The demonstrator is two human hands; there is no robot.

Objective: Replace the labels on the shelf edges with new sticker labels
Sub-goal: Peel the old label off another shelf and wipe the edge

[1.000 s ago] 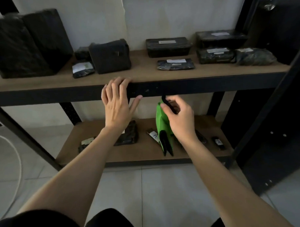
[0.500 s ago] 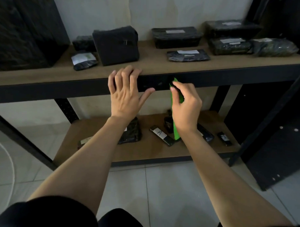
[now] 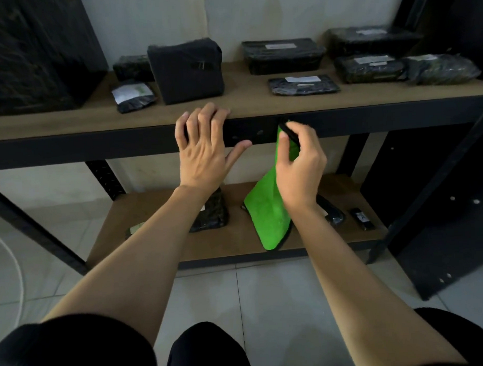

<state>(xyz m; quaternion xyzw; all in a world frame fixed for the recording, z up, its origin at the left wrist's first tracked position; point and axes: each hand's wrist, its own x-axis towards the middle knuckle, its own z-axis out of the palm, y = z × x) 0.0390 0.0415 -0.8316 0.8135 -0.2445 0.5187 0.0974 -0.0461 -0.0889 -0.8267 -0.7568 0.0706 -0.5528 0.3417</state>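
Note:
The black front edge of the upper shelf (image 3: pixel 96 146) runs across the view. My left hand (image 3: pixel 203 148) lies flat against it, fingers hooked over the wooden top, thumb spread to the right. A green cloth with black trim (image 3: pixel 269 214) hangs down from my right hand (image 3: pixel 300 167), which pinches its top corner against the shelf edge just right of the left thumb. Small pale spots (image 3: pixel 260 133) show on the black edge between the two hands. I cannot make out any sticker label on the edge.
Black wrapped parcels (image 3: pixel 284 55) with white labels and a dark box (image 3: pixel 185 69) sit on the upper shelf. The lower shelf (image 3: pixel 154 240) holds several small dark packets. A black panel (image 3: pixel 441 203) leans at the right. Tiled floor lies below.
My right hand has lifted the green cloth from below the shelf up onto the black front edge. The left hand has stayed on the edge. The camera has moved closer.

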